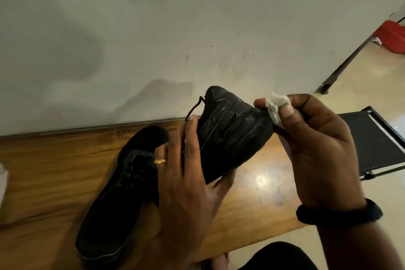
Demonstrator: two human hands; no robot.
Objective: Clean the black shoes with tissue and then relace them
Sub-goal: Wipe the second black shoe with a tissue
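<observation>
My left hand (188, 177) grips a black shoe (230, 131) held up over the wooden table, its sole turned toward me and a dark lace looping out at its far end. My right hand (313, 144) pinches a crumpled white tissue (276, 106) against the right end of that sole. A second black shoe (118, 197) lies upright on the table (43, 171) to the left, partly hidden by my left hand.
A pale wall (153, 39) stands right behind the table. A black framed object (372, 142) lies on the floor to the right, and something red (392, 37) sits at the far right. A white thing (3, 182) shows at the left edge.
</observation>
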